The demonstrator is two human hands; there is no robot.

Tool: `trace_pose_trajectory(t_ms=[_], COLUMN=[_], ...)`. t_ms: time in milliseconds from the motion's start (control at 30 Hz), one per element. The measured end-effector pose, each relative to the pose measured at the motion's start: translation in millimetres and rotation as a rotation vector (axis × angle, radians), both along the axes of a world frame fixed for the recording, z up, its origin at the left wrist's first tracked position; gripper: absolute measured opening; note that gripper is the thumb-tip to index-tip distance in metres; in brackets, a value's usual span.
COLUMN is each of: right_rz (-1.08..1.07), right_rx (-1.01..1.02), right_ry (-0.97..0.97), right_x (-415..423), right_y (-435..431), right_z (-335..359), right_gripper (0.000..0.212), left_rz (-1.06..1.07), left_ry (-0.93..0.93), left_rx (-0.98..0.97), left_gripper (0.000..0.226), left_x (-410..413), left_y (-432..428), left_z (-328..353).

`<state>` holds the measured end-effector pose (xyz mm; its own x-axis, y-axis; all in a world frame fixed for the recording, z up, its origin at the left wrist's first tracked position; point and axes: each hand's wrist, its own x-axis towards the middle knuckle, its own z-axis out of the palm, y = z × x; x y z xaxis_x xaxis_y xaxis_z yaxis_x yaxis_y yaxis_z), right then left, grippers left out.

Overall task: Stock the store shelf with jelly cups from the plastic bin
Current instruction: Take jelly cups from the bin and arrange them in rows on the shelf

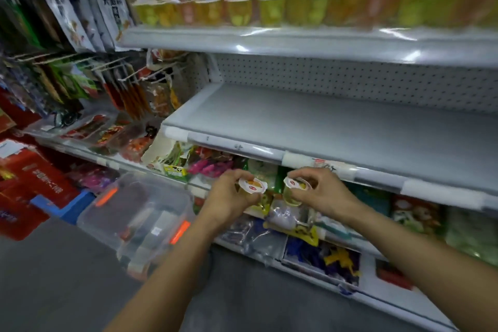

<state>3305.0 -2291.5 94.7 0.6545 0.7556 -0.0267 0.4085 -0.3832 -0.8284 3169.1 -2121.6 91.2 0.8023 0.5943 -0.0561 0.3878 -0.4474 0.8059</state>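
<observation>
Two held — left grip: jelly cup, right grip: second cup | shelf above | plastic bin leftward

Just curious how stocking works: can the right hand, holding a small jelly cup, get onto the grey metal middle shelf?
Probably yes: right hand and its white-lidded yellow jelly cup sit just below the grey metal shelf, nothing between.

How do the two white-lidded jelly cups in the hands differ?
1. Left cup, white-lidded clear plastic, shows its lid nearly whole; right cup has fingertips over its lid.
2. Left cup's body hides in the left hand grip; right cup's yellowish body shows beneath the right hand fingers.
Shared: white printed lids.
</observation>
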Motion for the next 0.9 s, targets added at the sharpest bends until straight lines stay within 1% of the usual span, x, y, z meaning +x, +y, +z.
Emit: trace_pose_trajectory(t_ms=[33,100,200,267,433,500,633,733,900], right_rz=[-0.016,-0.038,-0.11,-0.151,-0.236,-0.271,-0.364,-0.422,-0.5], right_rx=[0.007,0.014,0.021,0.041,0.102,0.132,0.204,0.244,0.352], right_ry=[-0.036,-0.105,-0.206,-0.248,-0.304,-0.307,-0.32,-0.346,-0.372], right_x=[8.3,19.5,38.6,49.4,72.8,80.5,99.5,114.9,145.6], right_y=[-33.8,-75.1,-168.2,-227.2,-357.9,-401.6,-466.0,-500.5,-539.6], right_z=[9.2,22.1,47.9,65.7,108.7,126.6,156.7,174.3,197.3], right_gripper=[0.03,0.024,0.019,0.018,0.02,0.018,0.013,0.014,0.019], left_rz=[-0.04,-0.085,-0.193,-0.251,-0.345,-0.382,-0.451,-0.516,-0.56], left_ry=[-0.008,-0.033,-0.1,-0.133,-0.221,-0.26,-0.328,-0.361,-0.463], left_rx=[0.051,0.103,0.096,0.102,0.089,0.083,0.065,0.053,0.126], left_gripper=[0.04,0.041,0.035,0.036,0.032,0.031,0.029,0.03,0.032], left_x=[13.5,29.6,63.7,86.9,133.5,147.9,169.8,184.0,216.1], left_y=[-28.4,-65.9,-152.5,-207.1,-328.0,-368.5,-430.3,-461.6,-487.8], left_z=[10.0,25.4,50.2,64.7,100.9,114.3,146.1,170.9,213.3])
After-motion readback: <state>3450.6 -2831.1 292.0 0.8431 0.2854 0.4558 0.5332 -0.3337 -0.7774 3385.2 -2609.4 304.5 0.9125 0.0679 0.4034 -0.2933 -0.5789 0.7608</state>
